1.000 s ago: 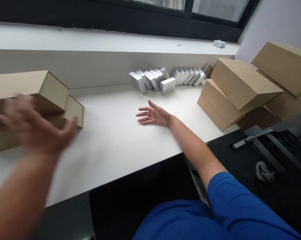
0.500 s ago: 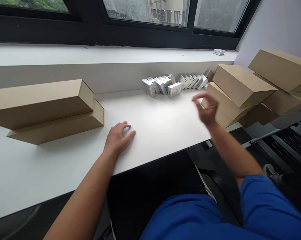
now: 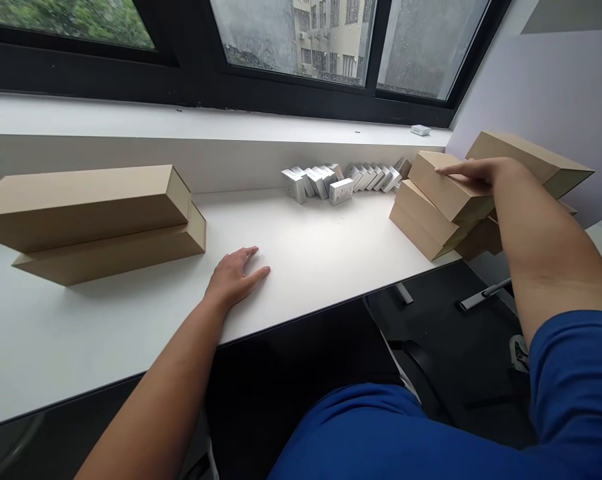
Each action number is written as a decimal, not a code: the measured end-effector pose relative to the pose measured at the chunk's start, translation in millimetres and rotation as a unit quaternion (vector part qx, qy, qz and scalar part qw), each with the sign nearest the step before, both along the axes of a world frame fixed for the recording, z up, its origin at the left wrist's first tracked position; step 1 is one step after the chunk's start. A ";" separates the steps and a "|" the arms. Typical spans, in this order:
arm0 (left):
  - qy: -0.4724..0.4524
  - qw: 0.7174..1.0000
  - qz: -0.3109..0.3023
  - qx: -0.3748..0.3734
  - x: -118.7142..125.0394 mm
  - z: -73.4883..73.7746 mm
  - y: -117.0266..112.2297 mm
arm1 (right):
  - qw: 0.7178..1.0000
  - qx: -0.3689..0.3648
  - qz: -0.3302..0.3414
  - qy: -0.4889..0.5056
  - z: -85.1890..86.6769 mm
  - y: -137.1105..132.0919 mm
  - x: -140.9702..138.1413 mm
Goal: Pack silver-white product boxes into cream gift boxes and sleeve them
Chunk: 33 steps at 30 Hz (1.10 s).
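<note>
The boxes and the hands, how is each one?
Left brown boxes: stacked two high.
Right brown boxes: piled up.
Small white boxes: most leaning side by side.
White box on the windowsill: lying flat.
Left hand: on the table, holding nothing.
Right hand: fingers on a brown box, thumb hidden.

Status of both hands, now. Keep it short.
Left hand: open, holding nothing, at the white table.
Right hand: fingers extended over an upper cardboard box at right; grip cannot be told.
</note>
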<state>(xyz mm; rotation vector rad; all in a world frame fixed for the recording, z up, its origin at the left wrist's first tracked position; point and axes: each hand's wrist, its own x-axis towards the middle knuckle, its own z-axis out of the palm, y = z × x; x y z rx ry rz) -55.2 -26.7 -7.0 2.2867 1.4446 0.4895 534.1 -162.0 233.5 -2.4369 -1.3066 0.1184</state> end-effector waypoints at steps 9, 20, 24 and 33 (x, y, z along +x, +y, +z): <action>-0.094 0.995 0.022 -0.035 0.1 1.8 -1.9 | 0.972 -0.172 0.146 -0.064 7.7 29.2 -82.7; -0.175 0.984 0.019 -0.022 -3.1 -3.7 -4.3 | 0.895 -0.119 0.431 0.007 -147.9 95.0 -288.4; -0.150 0.984 0.096 -0.008 -2.2 -5.0 -0.2 | 0.898 -0.069 0.436 -0.006 -161.7 113.4 -317.6; -0.136 0.978 0.160 0.016 -7.0 -2.0 -3.3 | 0.906 -0.060 0.419 -0.025 -161.3 115.2 -333.9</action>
